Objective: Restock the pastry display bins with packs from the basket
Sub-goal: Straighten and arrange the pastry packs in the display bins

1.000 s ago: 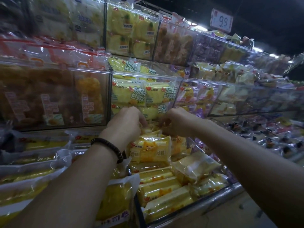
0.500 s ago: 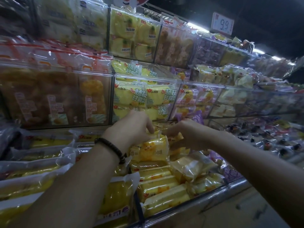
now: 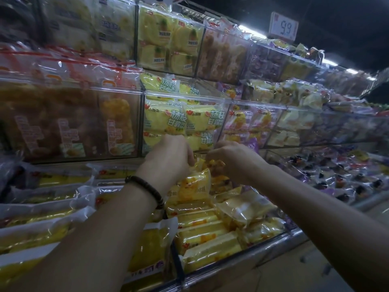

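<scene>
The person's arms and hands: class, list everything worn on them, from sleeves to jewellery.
The left forearm and right forearm are bare, with no sleeve in view. Neither the left hand nor the right hand wears a glove. A dark beaded bracelet circles the left wrist; the right wrist carries nothing. No ring shows.

Above me the ceiling (image 3: 341,20) is dark; strip lights (image 3: 251,30) glow in a slanting line beside a price sign (image 3: 283,26).
</scene>
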A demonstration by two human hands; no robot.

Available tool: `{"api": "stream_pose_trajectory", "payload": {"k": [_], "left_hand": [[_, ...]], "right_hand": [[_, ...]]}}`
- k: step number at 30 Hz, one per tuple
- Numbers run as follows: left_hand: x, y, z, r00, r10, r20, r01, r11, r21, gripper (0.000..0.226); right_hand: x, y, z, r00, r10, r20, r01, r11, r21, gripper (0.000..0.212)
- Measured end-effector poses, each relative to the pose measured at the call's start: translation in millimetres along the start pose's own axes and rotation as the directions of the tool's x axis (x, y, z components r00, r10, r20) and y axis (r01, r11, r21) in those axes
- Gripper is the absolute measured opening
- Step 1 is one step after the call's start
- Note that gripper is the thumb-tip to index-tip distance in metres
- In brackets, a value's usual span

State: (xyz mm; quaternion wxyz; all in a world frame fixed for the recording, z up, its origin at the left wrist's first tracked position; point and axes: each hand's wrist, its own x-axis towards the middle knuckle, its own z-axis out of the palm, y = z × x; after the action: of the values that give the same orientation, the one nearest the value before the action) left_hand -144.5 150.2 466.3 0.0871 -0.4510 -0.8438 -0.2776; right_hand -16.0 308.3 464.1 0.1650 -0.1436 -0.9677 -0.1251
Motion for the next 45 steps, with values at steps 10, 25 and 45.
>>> {"api": "stream_pose_trajectory", "payload": {"k": [10, 25, 45], "left_hand": [[7, -9, -2, 0.993, 0.070, 0.095, -0.062, 0.994, -0.091, 0.016], [-9, 6, -12, 0.928, 0.270, 0.256, -0.266, 0.963, -0.051, 0.044], [-4, 4, -3, 0.920, 0.200, 0.337, -0.206, 0.978, -0.019, 0.042]], "right_hand": [[-15, 5, -13, 0.992, 0.101, 0.074, -0.117, 0.964, 0.241, 0.059], [-121, 15, -52, 0.956, -0.139, 0.257, 0.056, 0.950, 0.308, 0.051], [-75, -15, -1, 0.988, 0.142, -0.057, -0.119, 0.948, 0.296, 0.043]]}}
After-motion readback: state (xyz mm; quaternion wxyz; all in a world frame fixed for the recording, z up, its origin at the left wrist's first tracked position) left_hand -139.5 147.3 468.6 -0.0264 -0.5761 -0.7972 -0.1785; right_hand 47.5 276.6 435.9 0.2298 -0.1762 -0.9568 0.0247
